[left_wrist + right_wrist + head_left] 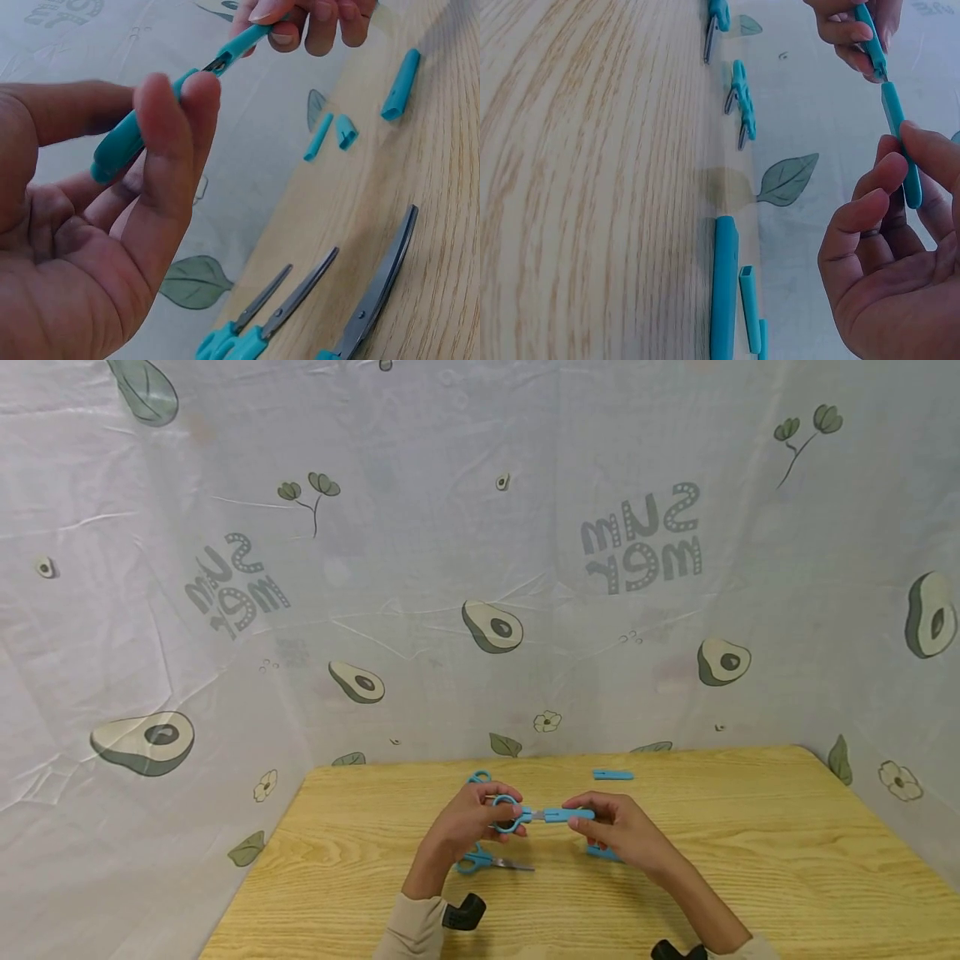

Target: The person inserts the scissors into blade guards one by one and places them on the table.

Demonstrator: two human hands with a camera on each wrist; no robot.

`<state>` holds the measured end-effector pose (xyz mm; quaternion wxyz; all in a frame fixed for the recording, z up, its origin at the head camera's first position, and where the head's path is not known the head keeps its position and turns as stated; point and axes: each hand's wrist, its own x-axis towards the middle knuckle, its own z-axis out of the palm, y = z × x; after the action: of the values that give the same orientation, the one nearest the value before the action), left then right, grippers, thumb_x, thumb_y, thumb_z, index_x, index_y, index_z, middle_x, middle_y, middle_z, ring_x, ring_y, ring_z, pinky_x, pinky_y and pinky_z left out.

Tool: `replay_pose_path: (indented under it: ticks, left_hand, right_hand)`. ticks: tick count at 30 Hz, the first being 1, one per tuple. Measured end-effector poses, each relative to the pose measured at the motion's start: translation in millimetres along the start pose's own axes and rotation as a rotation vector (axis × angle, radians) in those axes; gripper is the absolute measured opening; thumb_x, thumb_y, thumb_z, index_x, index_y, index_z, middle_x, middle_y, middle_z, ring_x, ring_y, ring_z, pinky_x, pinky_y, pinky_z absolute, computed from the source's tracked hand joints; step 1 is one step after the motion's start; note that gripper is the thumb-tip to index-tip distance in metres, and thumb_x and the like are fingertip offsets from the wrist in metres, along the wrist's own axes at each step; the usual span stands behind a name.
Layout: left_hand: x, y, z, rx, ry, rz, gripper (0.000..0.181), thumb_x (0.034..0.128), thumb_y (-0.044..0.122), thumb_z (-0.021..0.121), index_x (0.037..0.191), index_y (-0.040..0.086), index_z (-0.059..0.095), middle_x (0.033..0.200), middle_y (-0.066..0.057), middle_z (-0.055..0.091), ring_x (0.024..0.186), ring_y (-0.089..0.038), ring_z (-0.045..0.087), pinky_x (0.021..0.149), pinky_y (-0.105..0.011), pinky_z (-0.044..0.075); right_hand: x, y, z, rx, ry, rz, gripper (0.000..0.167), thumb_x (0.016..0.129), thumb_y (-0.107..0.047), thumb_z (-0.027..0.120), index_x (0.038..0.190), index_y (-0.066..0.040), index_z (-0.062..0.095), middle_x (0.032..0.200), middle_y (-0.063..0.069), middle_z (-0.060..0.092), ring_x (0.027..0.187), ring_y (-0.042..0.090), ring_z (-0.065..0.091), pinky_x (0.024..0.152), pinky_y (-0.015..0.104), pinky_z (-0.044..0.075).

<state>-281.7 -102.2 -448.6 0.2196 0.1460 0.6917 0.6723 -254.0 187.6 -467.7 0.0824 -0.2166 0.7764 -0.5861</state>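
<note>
The left hand (480, 817) grips the blue handles of a pair of scissors (507, 814) above the table. Between finger and thumb the right hand (618, 831) pinches a blue blade cover (566, 815). The cover surrounds the blade tips, and a short stretch of metal shows between handles and cover. In the left wrist view the held scissors (120, 146) point toward the cover (244, 43). From the right wrist view, the cover (901, 142) lines up with the scissors, held by the thumb and fingers of the right hand (900, 255).
More scissors (480, 859) lie on the wooden table (360, 860) below the left hand, others (281, 307) beside them. Loose blue covers (612, 774) lie at the back and under the right hand. A patterned cloth (420, 527) hangs behind the table.
</note>
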Motion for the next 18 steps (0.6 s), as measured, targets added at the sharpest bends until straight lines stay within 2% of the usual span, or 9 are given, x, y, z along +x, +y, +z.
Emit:
replay_pose_path:
  ticks: [6, 13, 18]
  left_hand:
    - [0.0, -2.0, -5.5, -0.044, -0.053, -0.001, 0.027, 0.1045, 0.007, 0.069, 0.130, -0.001, 0.066, 0.085, -0.001, 0.076, 0.086, -0.016, 0.077, 0.074, -0.027, 0.062]
    - [-2.2, 0.4, -6.6, -0.075, -0.097, 0.022, 0.031, 0.1042, 0.004, 0.068, 0.134, -0.001, 0.063, 0.088, 0.000, 0.075, 0.088, -0.016, 0.078, 0.074, -0.026, 0.063]
    - [-3.1, 2.7, -6.4, -0.099, -0.110, 0.035, 0.034, 0.1020, -0.002, 0.068, 0.135, -0.001, 0.062, 0.090, 0.000, 0.074, 0.088, -0.015, 0.079, 0.075, -0.024, 0.063]
  right_hand:
    - [-0.4, 2.2, 0.7, 0.009, 0.007, 0.016, 0.042, 0.109, -0.024, 0.066, 0.139, 0.005, 0.065, 0.079, 0.001, 0.059, 0.063, 0.023, 0.049, 0.059, 0.035, 0.047]
    - [-1.3, -0.9, 1.3, 0.027, 0.027, 0.012, 0.039, 0.108, -0.023, 0.067, 0.137, 0.004, 0.066, 0.079, 0.002, 0.060, 0.063, 0.016, 0.051, 0.058, 0.034, 0.047]
    - [-0.6, -1.5, 1.2, 0.022, 0.044, 0.026, 0.039, 0.107, -0.024, 0.069, 0.136, 0.002, 0.067, 0.079, 0.002, 0.062, 0.065, 0.022, 0.052, 0.059, 0.034, 0.046]
